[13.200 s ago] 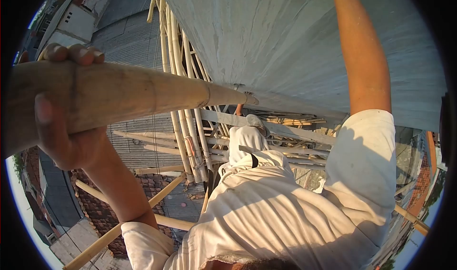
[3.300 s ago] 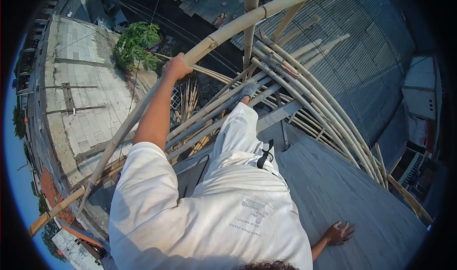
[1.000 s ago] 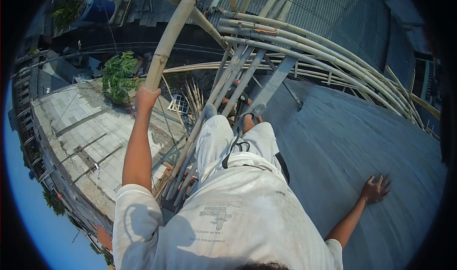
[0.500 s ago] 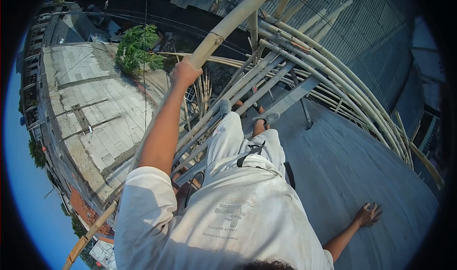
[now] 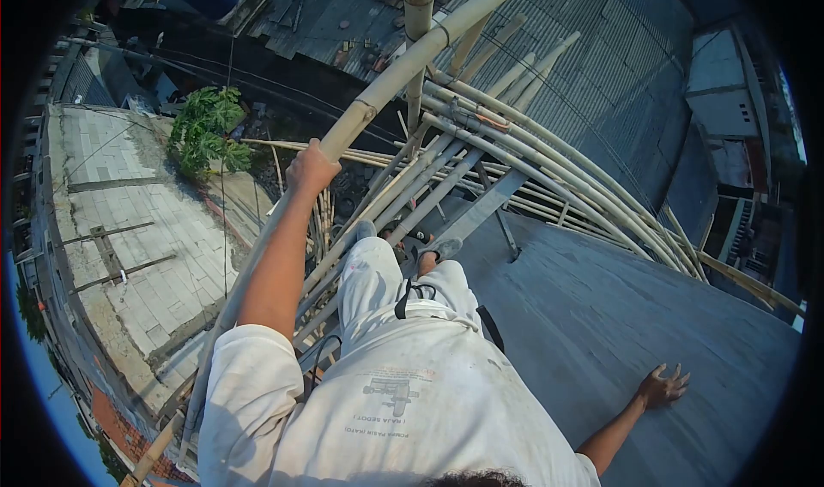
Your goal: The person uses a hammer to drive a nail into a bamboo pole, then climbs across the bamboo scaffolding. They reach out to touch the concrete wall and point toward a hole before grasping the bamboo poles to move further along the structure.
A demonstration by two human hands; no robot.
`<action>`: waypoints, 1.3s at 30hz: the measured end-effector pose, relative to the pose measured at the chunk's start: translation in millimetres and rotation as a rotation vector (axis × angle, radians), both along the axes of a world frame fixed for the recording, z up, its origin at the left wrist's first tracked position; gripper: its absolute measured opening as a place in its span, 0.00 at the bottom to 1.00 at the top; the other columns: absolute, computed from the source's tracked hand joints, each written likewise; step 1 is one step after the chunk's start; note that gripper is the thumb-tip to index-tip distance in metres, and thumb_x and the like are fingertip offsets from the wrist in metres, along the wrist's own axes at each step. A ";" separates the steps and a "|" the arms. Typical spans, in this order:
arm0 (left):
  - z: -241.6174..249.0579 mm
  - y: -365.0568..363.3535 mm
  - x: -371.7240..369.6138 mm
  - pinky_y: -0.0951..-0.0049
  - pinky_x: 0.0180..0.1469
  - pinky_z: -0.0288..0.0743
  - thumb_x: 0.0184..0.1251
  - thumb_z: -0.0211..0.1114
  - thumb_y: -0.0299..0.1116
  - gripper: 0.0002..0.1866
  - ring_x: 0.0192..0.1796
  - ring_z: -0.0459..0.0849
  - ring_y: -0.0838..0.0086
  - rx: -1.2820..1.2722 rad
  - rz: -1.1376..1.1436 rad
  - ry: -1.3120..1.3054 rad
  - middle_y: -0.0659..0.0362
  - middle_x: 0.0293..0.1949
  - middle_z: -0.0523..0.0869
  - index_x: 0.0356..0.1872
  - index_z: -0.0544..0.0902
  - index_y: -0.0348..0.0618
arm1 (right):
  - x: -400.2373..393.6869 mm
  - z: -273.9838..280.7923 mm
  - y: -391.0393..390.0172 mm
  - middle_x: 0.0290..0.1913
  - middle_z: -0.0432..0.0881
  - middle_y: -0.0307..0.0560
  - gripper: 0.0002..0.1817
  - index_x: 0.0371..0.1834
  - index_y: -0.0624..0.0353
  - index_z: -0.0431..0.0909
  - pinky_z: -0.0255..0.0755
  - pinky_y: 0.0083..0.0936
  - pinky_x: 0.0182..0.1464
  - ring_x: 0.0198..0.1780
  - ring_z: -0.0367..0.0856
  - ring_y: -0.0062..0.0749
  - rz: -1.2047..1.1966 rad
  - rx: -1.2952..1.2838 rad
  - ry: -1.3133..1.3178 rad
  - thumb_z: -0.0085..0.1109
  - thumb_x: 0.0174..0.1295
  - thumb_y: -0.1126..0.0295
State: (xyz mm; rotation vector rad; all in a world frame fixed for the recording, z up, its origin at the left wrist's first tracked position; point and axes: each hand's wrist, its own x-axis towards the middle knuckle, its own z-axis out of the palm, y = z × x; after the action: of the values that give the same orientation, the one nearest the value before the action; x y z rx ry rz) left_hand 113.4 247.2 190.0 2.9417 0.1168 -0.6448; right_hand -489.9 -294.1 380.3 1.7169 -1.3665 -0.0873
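Left hand (image 5: 312, 169) grips bamboo pole (image 5: 390, 86); right hand (image 5: 660, 389) spread against grey wall (image 5: 592, 315).

A bamboo rail (image 5: 399, 68) blocked the left side, while poles (image 5: 432, 197) and a plank (image 5: 482, 207) crowded the feet (image 5: 442, 248). Open room lay over the grey wall (image 5: 584, 307), between plank and right hand (image 5: 663, 387).

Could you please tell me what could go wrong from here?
The left hand holds the handrail alone, so losing that grip could cost balance. The right hand lies spread on the wall, likely poor support in a slip. The left foot is at round poles, which might roll or feel slick.
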 end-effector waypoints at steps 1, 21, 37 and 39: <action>2.9 0.0 -0.1 0.52 0.57 0.77 0.51 0.72 0.43 0.26 0.54 0.84 0.51 0.004 -0.001 0.005 0.47 0.48 0.86 0.51 0.76 0.47 | 0.9 8.0 3.4 0.71 0.68 0.39 0.23 0.60 0.38 0.78 0.65 0.46 0.67 0.71 0.65 0.46 0.000 -0.008 -0.010 0.61 0.61 0.51; 3.0 -0.6 -2.8 0.52 0.54 0.79 0.51 0.73 0.42 0.25 0.52 0.85 0.53 -0.054 -0.025 -0.037 0.48 0.45 0.87 0.48 0.76 0.46 | 0.3 30.4 20.2 0.78 0.56 0.38 0.26 0.61 0.39 0.78 0.56 0.46 0.74 0.77 0.54 0.44 -0.172 -0.037 -0.146 0.65 0.57 0.56; 5.1 -1.1 -4.4 0.53 0.54 0.80 0.50 0.75 0.43 0.27 0.52 0.85 0.53 -0.012 -0.048 -0.044 0.47 0.48 0.86 0.51 0.76 0.45 | 166.8 17.2 97.0 0.53 0.82 0.51 0.22 0.57 0.67 0.77 0.74 0.29 0.58 0.55 0.81 0.35 0.463 0.878 -1.649 0.62 0.66 0.62; 2.3 -2.1 -2.8 0.53 0.54 0.79 0.49 0.75 0.42 0.27 0.51 0.85 0.53 -0.029 -0.046 -0.063 0.47 0.47 0.86 0.49 0.76 0.44 | 238.3 31.6 152.8 0.55 0.82 0.53 0.21 0.58 0.69 0.77 0.73 0.31 0.61 0.57 0.81 0.36 0.770 1.415 -1.840 0.65 0.62 0.72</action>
State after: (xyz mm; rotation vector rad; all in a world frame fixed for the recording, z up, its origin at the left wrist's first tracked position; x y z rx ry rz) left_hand 110.6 245.0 192.3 2.9413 0.0328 -0.5543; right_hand -251.6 -141.3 412.0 3.7579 -1.5927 1.7495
